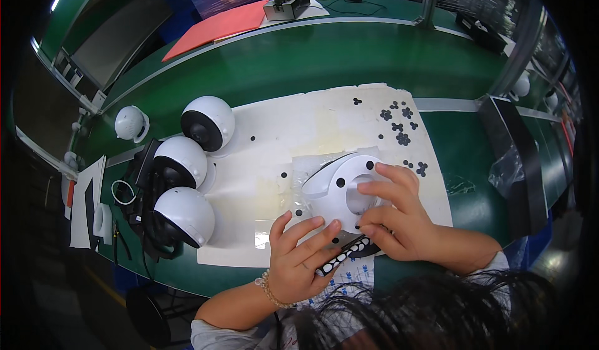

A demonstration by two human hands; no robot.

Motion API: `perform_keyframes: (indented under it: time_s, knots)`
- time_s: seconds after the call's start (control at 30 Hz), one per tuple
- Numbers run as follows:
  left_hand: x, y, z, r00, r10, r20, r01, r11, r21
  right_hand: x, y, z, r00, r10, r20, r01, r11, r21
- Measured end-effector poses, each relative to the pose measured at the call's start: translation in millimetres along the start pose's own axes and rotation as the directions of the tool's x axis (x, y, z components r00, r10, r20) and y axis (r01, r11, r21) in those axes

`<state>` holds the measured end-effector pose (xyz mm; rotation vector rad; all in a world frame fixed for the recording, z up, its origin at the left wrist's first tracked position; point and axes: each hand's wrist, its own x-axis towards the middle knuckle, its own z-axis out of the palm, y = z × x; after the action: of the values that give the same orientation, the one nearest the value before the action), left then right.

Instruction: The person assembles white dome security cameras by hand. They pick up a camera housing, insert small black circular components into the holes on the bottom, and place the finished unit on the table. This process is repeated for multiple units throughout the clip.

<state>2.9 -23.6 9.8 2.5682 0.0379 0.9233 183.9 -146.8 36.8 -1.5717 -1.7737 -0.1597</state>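
Observation:
A white rounded device (327,203) lies in front of me with its ring-shaped base facing up. Black round pads (340,182) sit on the base. My right hand (399,213) is over the base's right side, thumb and forefinger pinched at a small black round pad (357,228) by the near edge; the other fingers rest on the ring. My left hand (296,259) holds a black strip with white round spots (343,256), its fingers stretched toward the device's near side. Clear bubble wrap (301,168) is under the device.
Three white ball-shaped devices with black fronts (209,123) stand at the left; a smaller white one (130,123) is behind them. Black cables (153,225) lie beside them. Black dots and clusters (397,126) dot the pale sheet (262,163). A black box (511,163) is at right.

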Motion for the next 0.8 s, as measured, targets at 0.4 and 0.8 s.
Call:
perform_keyframes:
  time_s: [0.4,0.8]
  knots:
    - [2,1,-2,0.998,-0.066,0.023,0.067,0.996,-0.060,-10,-17,-3,0.997,-0.053,-0.049,0.049,0.996,-0.073]
    - [1,1,-1,0.998,-0.068,0.019,0.068,0.997,-0.033,-24,-18,13,0.934,-0.309,-0.177,0.234,0.908,-0.349]
